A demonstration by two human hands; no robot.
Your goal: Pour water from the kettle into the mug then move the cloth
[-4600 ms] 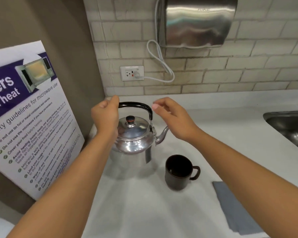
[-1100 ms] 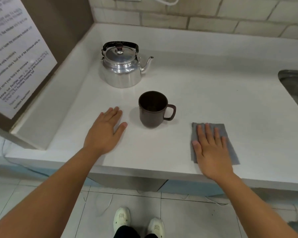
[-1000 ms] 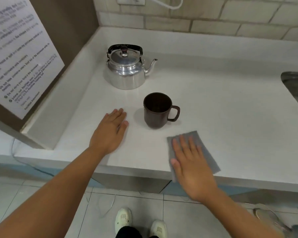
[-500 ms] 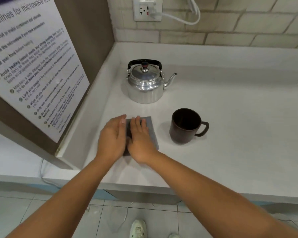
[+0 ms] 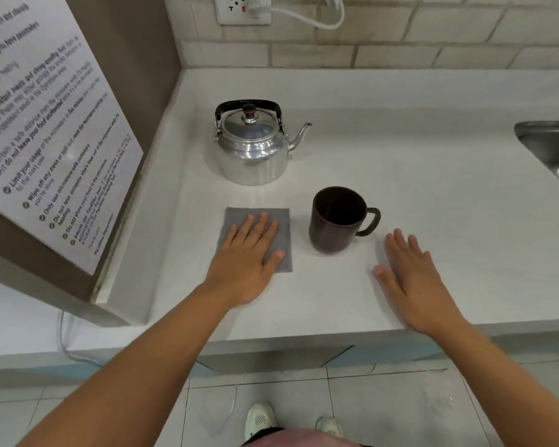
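Lying flat near the countertop (image 5: 400, 162) front edge at frame centre, grey cloth (image 5: 281, 221) under open-fingered left hand (image 5: 246, 256); right hand (image 5: 410, 279) spreading open beside the dark mug (image 5: 333, 227).

Cloth (image 5: 257, 217) left of mug (image 5: 336, 221)

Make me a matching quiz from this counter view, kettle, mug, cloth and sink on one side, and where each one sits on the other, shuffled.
Things:
1. kettle
2. mug
3. cloth
4. sink

Places:
A. under the left hand
B. at the right edge of the view
C. near the back left corner of the counter
D. between the two hands, left of the right hand

Pairs: 1-C, 2-D, 3-A, 4-B
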